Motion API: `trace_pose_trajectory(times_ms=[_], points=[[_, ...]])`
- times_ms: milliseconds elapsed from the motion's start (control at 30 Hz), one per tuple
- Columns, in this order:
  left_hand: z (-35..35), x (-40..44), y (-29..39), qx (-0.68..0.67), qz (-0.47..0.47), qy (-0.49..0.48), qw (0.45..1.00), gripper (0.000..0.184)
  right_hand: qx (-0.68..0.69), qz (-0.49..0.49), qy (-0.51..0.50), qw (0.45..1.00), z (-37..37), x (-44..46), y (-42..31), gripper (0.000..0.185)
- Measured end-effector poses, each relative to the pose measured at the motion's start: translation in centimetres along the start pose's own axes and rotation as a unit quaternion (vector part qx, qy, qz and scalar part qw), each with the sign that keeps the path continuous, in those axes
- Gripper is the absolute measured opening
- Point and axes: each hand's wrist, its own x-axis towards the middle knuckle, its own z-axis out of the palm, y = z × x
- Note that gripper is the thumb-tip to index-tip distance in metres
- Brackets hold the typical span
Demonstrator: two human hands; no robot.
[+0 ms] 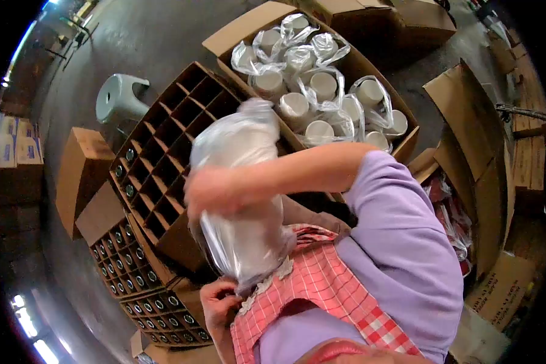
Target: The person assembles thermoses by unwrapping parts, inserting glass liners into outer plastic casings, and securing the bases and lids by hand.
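A clear plastic bag (pixel 239 242) with white contents, apparently a stack of cups, stands against my checked apron (pixel 321 273). My right hand (pixel 215 189) lies across the front of the bag at its far left side; motion blur smears its fingers. Down by the apron's lace edge, my left hand (pixel 221 301) has its fingers curled closed on the bag's lower end. Just beyond the bag is a cardboard box with a grid of dividers (pixel 170 142), a few round-topped items in its left cells. Behind it to the right, an open carton (pixel 361 57) holds several white cups (pixel 323 86) in clear plastic.
Boxes of round-topped items in dividers (pixel 124 261) sit at lower left. A pale plastic stool (pixel 118 97) and a brown carton (pixel 82 176) stand on the left. Open cardboard flaps (pixel 467 115) rise at right, near red items in plastic (pixel 452 218).
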Motion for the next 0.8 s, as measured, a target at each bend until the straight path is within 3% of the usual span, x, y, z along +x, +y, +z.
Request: trace_pose_trajectory(times_ms=[33,67,100,133,167,200,267,300,333,367,400,467,567,667,767,800], points=[[1.4,0.5,1.1,-0.053,0.024,0.077,0.995,0.026,0.077,0.013,0.203,0.976,0.3,-3.5,3.0,0.014],[1.5,1.6,1.0,-0.016,0.094,0.095,0.991,0.035,0.112,0.098,0.222,0.964,-0.2,-7.2,5.6,0.019],[1.8,2.7,1.7,-0.068,0.120,0.089,0.986,0.038,0.059,0.195,0.250,0.946,-3.6,-10.7,5.6,0.026],[2.0,3.9,2.4,-0.122,0.145,0.083,0.978,0.042,0.253,0.329,0.280,0.866,-4.9,-14.6,6.2,0.032],[1.1,5.1,2.2,-0.083,0.191,0.037,0.978,0.046,0.267,0.378,0.395,0.794,-4.2,-18.2,7.8,0.040],[1.1,5.9,2.5,-0.084,0.162,0.042,0.982,0.047,0.439,0.365,0.527,0.630,-2.4,-23.1,10.7,0.036],[1.4,7.5,2.9,-0.087,0.104,0.057,0.989,0.047,0.317,0.354,0.660,0.582,-4.0,-28.6,10.9,0.035],[1.2,8.3,2.6,-0.100,0.094,0.041,0.990,0.045,0.198,0.433,0.720,0.505,-3.2,-31.2,12.6,0.036],[1.2,9.1,2.4,-0.092,0.084,0.036,0.991,0.044,0.214,0.322,0.786,0.482,-1.8,-34.6,14.2,0.037],[1.2,9.7,2.1,-0.085,0.073,0.033,0.993,0.043,0.142,0.352,0.810,0.447,-1.5,-36.4,15.0,0.040],[1.2,10.2,1.9,-0.079,0.061,0.030,0.995,0.043,0.121,0.339,0.816,0.452,0.2,-39.5,16.5,0.037],[1.1,11.3,1.4,-0.073,0.052,0.027,0.996,0.042,0.087,0.423,0.833,0.345,1.4,-41.2,18.4,0.034],[0.8,12.5,1.0,-0.051,0.021,0.044,0.998,0.042,-0.041,0.478,0.831,0.282,2.8,-40.3,19.5,0.032],[0.6,13.6,0.4,-0.071,-0.004,0.048,0.996,0.040,0.031,0.398,0.872,0.284,3.3,-39.5,20.3,0.034],[0.6,15.0,-0.1,-0.054,-0.011,0.037,0.998,0.039,-0.057,0.552,0.759,0.341,9.8,-44.1,23.3,0.035],[0.5,15.2,-0.2,-0.052,-0.014,0.034,0.998,0.039,-0.016,0.519,0.793,0.320,10.6,-43.8,23.5,0.034]])
